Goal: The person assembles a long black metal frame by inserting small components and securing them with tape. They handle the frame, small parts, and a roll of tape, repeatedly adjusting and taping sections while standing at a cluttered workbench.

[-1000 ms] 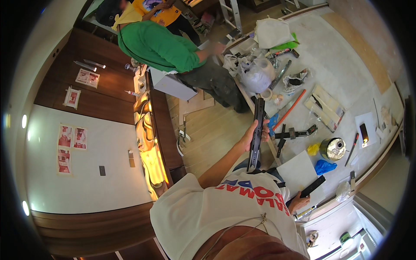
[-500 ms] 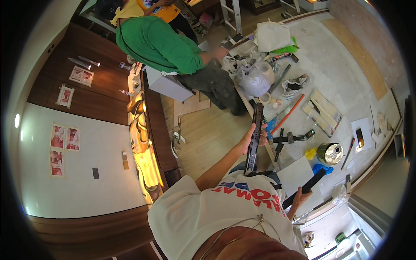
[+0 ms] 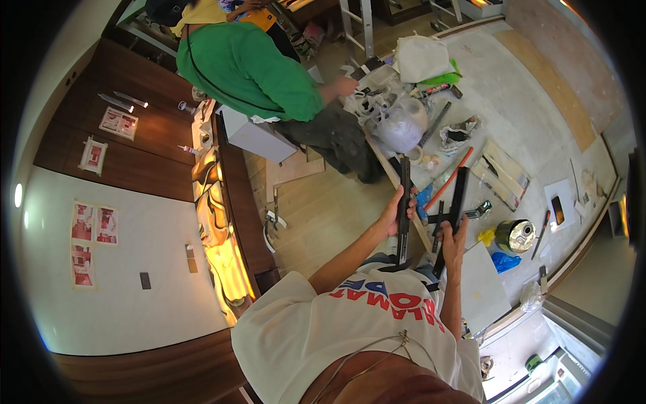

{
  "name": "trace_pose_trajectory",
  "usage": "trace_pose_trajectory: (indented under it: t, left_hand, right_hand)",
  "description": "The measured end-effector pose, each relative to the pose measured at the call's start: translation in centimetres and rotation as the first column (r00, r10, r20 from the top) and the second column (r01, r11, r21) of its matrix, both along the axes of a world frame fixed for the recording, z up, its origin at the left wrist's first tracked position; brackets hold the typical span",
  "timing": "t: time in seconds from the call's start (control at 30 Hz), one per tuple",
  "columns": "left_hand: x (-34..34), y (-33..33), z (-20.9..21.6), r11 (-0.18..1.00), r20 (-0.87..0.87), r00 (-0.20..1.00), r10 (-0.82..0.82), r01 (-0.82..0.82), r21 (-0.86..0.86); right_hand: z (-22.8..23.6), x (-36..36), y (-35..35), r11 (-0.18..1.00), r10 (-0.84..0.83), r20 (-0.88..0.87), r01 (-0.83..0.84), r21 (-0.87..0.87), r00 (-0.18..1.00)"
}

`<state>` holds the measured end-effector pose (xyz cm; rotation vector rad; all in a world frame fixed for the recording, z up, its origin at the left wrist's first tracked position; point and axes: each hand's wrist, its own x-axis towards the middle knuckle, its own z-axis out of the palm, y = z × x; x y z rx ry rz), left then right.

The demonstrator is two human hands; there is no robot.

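Note:
I hold two long black metal rails that look like drawer slides, one in each hand, both upright in front of my shirt. My left hand (image 3: pixel 390 214) is closed around the left drawer slide (image 3: pixel 404 241) near its middle. My right hand (image 3: pixel 454 245) grips the right drawer slide (image 3: pixel 460 194) lower down, and that slide leans with its top to the right. The two slides are apart, with a gap between them. Behind the right slide, more black metal pieces (image 3: pixel 479 211) lie on the table, partly hidden by it.
The work table (image 3: pixel 531 108) carries an orange-red stick (image 3: pixel 445 186), a tin can (image 3: pixel 517 236), blue plastic (image 3: pixel 505 262), a screwdriver (image 3: pixel 540 236), a phone (image 3: pixel 557 210), flat packaging (image 3: pixel 501 174) and plastic bags (image 3: pixel 402 128). A co-worker in a green top (image 3: pixel 249 64) stands at its far left side.
My right hand has brought its drawer slide up and leftward from low at the right, beside the other one. The left slide has turned more upright and shows its narrow side.

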<state>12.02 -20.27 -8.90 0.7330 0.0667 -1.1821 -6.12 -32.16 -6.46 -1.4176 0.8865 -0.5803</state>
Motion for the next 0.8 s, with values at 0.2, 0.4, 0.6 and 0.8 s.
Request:
trace_pose_trajectory:
  t: [0.2,0.4,0.6,0.8]
  left_hand:
    - [1.5,3.8,-1.5,0.953,0.128,0.99,0.061,-0.096,0.288]
    - [3.2,6.1,-3.6,0.97,0.243,0.96,0.141,-0.184,0.16]
    - [3.7,4.5,0.6,0.941,0.121,0.97,0.212,-0.236,0.244]
    - [3.3,3.0,-1.6,0.879,0.456,0.869,0.191,-0.358,0.314]
  right_hand:
    - [-0.5,4.3,4.2,0.968,0.206,0.041,-0.21,0.14,0.978]
    - [-0.1,7.9,8.1,0.914,0.303,-0.073,-0.312,-0.259,0.95]
    - [-0.3,11.0,9.7,0.795,0.183,-0.244,-0.29,-0.533,0.952]
    - [2.0,11.6,9.6,0.672,0.127,-0.449,-0.41,-0.616,0.884]
